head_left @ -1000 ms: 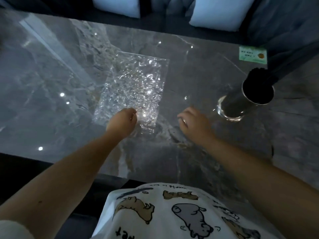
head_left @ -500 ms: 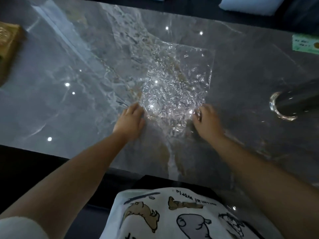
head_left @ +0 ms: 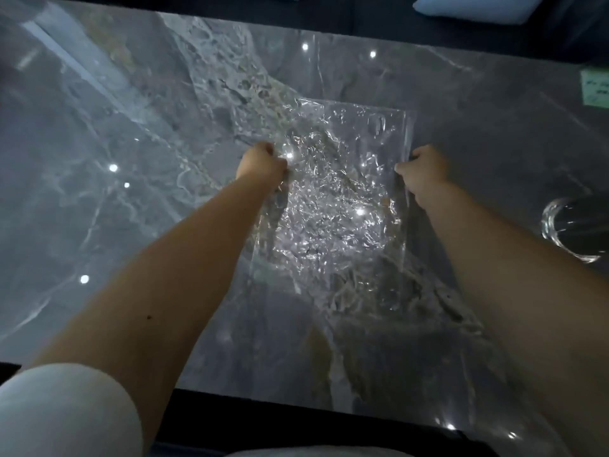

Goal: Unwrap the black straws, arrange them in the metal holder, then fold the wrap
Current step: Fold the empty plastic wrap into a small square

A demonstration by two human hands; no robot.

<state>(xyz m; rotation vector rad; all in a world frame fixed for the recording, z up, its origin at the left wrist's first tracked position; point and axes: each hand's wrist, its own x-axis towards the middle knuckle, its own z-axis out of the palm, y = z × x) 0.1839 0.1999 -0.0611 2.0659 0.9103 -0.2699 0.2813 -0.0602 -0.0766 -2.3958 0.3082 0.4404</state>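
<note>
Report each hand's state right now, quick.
Left hand: closed, pinching the left edge of the crinkled clear plastic wrap.
Right hand: closed, pinching the wrap's right edge.

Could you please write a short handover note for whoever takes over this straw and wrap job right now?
Left hand: closed on the left edge of the crinkled clear plastic wrap.
Right hand: closed on the wrap's right edge.
The wrap is empty and spread over the grey marble table, between the forearms.
The shiny metal holder stands at the right edge of the view, only its base showing; the straws cannot be seen.
Done: wrap emptied.
Left: fold the wrap, probably by bringing one end over the other.
</note>
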